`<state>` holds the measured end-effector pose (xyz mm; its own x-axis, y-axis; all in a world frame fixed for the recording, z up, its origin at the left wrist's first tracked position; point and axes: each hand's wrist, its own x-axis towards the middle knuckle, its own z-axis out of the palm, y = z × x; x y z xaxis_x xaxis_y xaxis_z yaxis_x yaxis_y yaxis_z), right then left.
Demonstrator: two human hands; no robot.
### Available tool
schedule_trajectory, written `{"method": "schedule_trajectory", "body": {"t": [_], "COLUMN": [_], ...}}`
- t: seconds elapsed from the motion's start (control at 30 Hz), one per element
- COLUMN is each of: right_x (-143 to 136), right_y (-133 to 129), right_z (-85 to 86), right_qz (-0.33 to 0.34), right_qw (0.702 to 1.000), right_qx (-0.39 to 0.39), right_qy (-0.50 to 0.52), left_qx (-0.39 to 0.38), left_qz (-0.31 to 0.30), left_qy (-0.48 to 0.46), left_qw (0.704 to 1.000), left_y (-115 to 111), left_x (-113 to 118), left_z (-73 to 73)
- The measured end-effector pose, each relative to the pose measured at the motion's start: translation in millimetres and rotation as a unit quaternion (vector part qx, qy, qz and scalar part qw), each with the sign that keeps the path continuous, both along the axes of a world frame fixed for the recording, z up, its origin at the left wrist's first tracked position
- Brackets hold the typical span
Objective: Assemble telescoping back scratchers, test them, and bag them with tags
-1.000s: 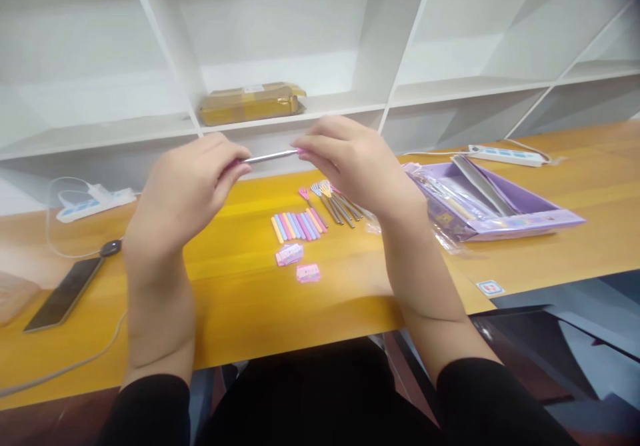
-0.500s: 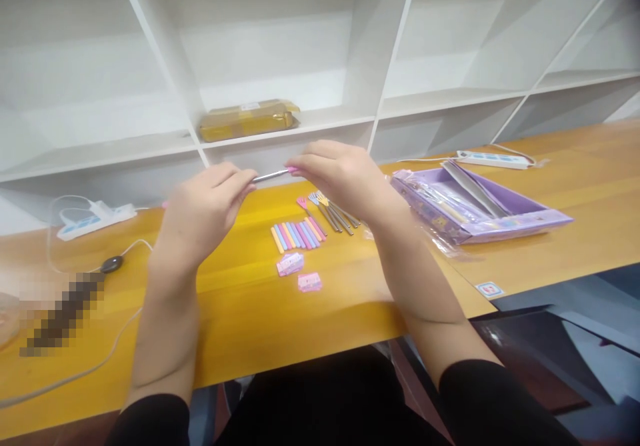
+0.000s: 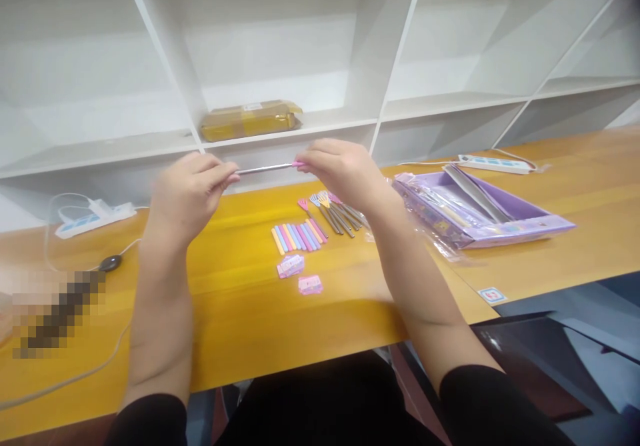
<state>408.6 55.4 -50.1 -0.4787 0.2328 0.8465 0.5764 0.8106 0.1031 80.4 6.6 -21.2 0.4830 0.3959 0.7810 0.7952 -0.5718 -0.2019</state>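
With the purple box [image 3: 525,230] as our landmark, we hold a thin metal rod [image 3: 265,168] well to its left, raised above the counter [image 3: 235,339]. Our left hand [image 3: 185,193] has its fingers closed around 1 end, hiding it, so we cannot tell its shape; our right hand [image 3: 345,173] pinches the pink tip [image 3: 299,164] at the other. Neither of our hands is spread, and only the middle of the shaft shows bare. The likeliest trouble is slipping: the shaft looks smooth and slim, so an uneven pull could slide it out of a pinch. If our 2 hands pushed out of line, the shaft might bend or the pink tip twist loose. A dropped rod could strike the bunch of small forks [image 3: 343,219] left of the box, or the row of pastel sticks [image 3: 299,237] farther left, and scatter them. The 2 groups of cards [image 3: 311,285], left of the box and nearer us, could be brushed askew by a lowered hand.
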Motion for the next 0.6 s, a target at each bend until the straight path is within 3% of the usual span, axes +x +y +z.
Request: {"method": "schedule_trajectory", "body": {"t": [0.2,0.47,0.6], "right_x": [37.7,55.6,79.4], "right_y": [18.3,32.6,31.5], "right_z": [6.7,3.4,7.2], "right_qz": [-0.007,-0.014,-0.040], "right_qw": [0.999,0.997,0.995], "right_qx": [0.015,0.044,0.020], "right_qy": [0.045,0.055,0.084], "left_qx": [0.043,0.129,0.132], "left_qz": [0.025,0.013,-0.005], "left_qy": [-0.025,0.005,-0.019], "left_qw": [0.998,0.992,0.991], "left_y": [10.3,26.3,34.0], "left_x": [-31.6,-41.3,-70.3], "left_z": [7.1,3.2,5.5]}}
